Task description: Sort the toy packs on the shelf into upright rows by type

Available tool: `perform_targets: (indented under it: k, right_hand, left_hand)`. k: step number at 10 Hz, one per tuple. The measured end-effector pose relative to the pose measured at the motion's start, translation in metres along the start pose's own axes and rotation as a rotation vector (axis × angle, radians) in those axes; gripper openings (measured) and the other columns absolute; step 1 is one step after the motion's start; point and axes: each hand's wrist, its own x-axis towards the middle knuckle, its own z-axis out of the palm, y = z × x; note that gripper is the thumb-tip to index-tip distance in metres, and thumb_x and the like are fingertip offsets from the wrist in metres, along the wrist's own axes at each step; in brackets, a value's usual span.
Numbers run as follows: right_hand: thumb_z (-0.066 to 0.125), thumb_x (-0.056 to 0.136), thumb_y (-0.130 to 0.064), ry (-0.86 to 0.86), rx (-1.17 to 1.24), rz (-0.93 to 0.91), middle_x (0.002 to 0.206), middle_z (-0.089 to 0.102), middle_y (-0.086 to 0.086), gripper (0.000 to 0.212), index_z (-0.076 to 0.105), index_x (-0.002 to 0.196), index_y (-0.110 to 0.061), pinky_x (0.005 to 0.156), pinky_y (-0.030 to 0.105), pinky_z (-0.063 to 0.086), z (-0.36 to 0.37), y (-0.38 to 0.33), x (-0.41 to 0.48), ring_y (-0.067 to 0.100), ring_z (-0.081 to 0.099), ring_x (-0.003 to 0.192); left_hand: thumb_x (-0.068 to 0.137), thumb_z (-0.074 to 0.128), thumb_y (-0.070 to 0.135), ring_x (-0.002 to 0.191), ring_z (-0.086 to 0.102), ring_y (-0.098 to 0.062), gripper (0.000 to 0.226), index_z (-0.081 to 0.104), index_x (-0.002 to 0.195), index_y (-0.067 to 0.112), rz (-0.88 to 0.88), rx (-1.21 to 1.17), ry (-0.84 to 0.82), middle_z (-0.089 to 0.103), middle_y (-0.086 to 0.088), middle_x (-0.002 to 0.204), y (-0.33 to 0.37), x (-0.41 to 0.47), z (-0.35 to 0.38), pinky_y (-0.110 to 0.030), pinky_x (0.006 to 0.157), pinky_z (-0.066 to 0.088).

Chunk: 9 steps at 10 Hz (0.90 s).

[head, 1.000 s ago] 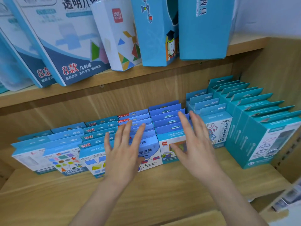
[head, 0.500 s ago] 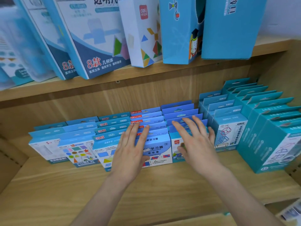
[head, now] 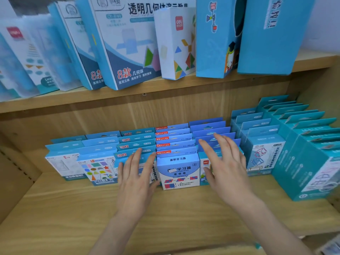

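Blue and white toy packs stand upright in rows running front to back on the lower wooden shelf. My left hand is flat and open in front of the third row's front pack, hiding most of it. My right hand is open with spread fingers over the front of the fifth row. Between my hands stands the front pack of the red-label row, its face fully visible. Further left stand a coloured-shapes pack and a white pack. To the right are a cube-frame pack and larger teal boxes.
The upper shelf carries large blue and white boxes leaning left, such as a geometry set box and a white tangram box. Wooden side walls close the lower shelf at left and right.
Both hands have spread apart, uncovering the front pack of the red-label row. The camera has shifted so the shelf contents sit further right and lower in view.
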Motion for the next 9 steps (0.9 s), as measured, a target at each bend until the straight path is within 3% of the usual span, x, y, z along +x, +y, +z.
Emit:
perform_targets:
  k: [1,2,3,5,7,8,9]
  right_hand:
    - [0.081,0.062,-0.015,0.021,0.018,0.015,0.131,0.047,0.014,0.082,0.045,0.134,-0.026,0.08,0.05,0.048,0.0,-0.001,-0.004,0.03,0.036,0.118]
    - [0.08,0.065,-0.017,0.019,0.027,0.011,0.126,0.048,0.011,0.076,0.046,0.133,-0.026,0.078,0.048,0.048,0.003,0.003,-0.01,0.027,0.038,0.113]
    - [0.081,0.065,-0.02,0.0,0.03,-0.004,0.125,0.051,0.01,0.071,0.05,0.129,-0.024,0.078,0.049,0.049,0.009,0.007,-0.015,0.026,0.04,0.115]
    - [0.08,0.065,-0.019,-0.05,0.004,-0.025,0.126,0.052,0.011,0.067,0.051,0.125,-0.02,0.074,0.047,0.052,0.013,0.009,-0.02,0.031,0.046,0.117]
    - [0.075,0.069,-0.014,-0.045,0.102,-0.036,0.133,0.047,0.013,0.066,0.049,0.13,-0.018,0.086,0.048,0.051,0.008,0.006,-0.021,0.03,0.039,0.124]
    - [0.073,0.075,-0.014,-0.011,0.178,-0.041,0.135,0.045,0.011,0.065,0.045,0.133,-0.019,0.094,0.046,0.047,-0.001,0.001,-0.024,0.03,0.04,0.125]
    - [0.071,0.079,-0.013,0.056,0.311,-0.027,0.133,0.047,0.006,0.06,0.047,0.133,-0.019,0.099,0.037,0.041,-0.014,-0.002,-0.033,0.026,0.044,0.121]
  left_hand:
    - [0.059,0.087,0.03,0.123,0.037,-0.029,0.083,0.045,0.13,0.024,-0.087,0.07,0.017,0.05,-0.013,0.133,-0.001,-0.002,-0.001,-0.063,0.102,0.028]
    - [0.06,0.087,0.027,0.119,0.037,-0.03,0.076,0.051,0.127,0.022,-0.171,0.07,0.019,0.052,-0.014,0.128,-0.006,-0.004,0.001,-0.063,0.096,0.034]
    - [0.064,0.085,0.017,0.12,0.037,-0.037,0.074,0.05,0.129,0.017,-0.152,-0.002,0.0,0.048,-0.018,0.129,-0.011,-0.005,0.006,-0.058,0.092,0.044]
    - [0.068,0.081,0.006,0.121,0.037,-0.038,0.071,0.049,0.13,0.015,-0.131,-0.033,-0.009,0.045,-0.019,0.13,-0.015,-0.002,0.009,-0.052,0.096,0.044]
    - [0.065,0.083,0.009,0.125,0.036,-0.035,0.077,0.043,0.13,0.018,-0.12,-0.081,-0.014,0.043,-0.019,0.134,-0.012,-0.005,-0.001,-0.059,0.098,0.041]
    - [0.068,0.077,0.001,0.13,0.035,-0.036,0.073,0.043,0.132,0.016,-0.086,-0.145,0.065,0.039,-0.017,0.139,-0.012,-0.01,-0.015,-0.055,0.104,0.036]
    - [0.072,0.073,-0.002,0.128,0.039,-0.033,0.064,0.048,0.127,0.017,-0.073,-0.265,0.173,0.041,-0.014,0.14,-0.012,-0.022,-0.031,-0.037,0.107,0.032]
